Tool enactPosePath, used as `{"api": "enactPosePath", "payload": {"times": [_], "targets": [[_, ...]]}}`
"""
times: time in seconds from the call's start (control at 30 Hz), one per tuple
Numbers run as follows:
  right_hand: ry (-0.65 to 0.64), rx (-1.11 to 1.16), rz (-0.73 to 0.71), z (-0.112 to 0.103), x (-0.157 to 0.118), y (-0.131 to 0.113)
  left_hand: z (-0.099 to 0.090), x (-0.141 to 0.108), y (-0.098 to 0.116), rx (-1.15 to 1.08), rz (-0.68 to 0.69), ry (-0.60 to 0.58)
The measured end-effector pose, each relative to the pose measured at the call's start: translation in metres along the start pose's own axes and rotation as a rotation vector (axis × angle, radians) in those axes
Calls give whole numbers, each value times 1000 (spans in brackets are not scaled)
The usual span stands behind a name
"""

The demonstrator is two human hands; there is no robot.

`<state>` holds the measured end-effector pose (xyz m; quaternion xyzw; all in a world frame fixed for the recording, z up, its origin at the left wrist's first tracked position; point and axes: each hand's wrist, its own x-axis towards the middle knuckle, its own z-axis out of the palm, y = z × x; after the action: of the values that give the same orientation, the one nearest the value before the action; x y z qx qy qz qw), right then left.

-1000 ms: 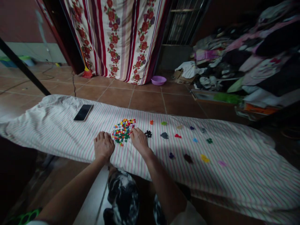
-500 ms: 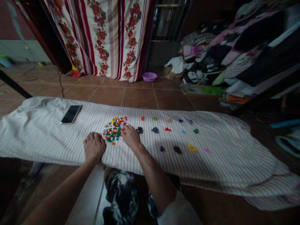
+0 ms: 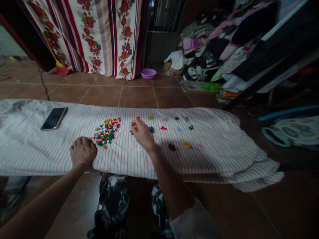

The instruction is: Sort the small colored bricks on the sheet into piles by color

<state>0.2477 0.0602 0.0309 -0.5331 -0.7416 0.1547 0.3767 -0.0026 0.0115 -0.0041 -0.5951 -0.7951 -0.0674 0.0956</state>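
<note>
"Holding anything, that right hand (image 3: 143,133)?"

"Pinching a small red piece (image 3: 133,125), near the orange cluster (image 3: 138,117); the dark grey cluster (image 3: 152,129) is showing just beside the hand."

"And the left hand (image 3: 83,152)?"

"Resting on the cloth-covered worktop (image 3: 211,162), just beside the mixed pile (image 3: 106,133). Fingers are lying bent; cannot tell whether they are gripping anything."

"Elsewhere?"

"Red cluster (image 3: 163,128) is sitting farther right; phone (image 3: 54,119) is lying left of the pile."

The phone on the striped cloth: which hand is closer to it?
The left hand. It rests on the cloth, right of the phone and nearer the front edge; the right hand is farther right, beyond the multicoloured pile.
</note>
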Motion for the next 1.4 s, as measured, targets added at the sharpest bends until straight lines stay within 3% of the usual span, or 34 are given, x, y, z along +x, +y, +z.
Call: {"api": "enactPosePath", "payload": {"times": [0.4, 0.6, 0.87, 1.2, 1.4], "targets": [[290, 7, 228, -67, -10, 83, -3, -2, 0, -23, 13, 13], [331, -54, 394, -91, -22, 113, -7, -2, 4, 16, 0, -9], [258, -271, 439, -87, -28, 125, -4, -3, 1, -11, 26, 20], [154, -404, 432, -74, -24, 133, -6, -2, 6, 11, -36, -15], [155, -411, 404, -69, -25, 137, -2, -3, 4, -4, -43, 14]]}}
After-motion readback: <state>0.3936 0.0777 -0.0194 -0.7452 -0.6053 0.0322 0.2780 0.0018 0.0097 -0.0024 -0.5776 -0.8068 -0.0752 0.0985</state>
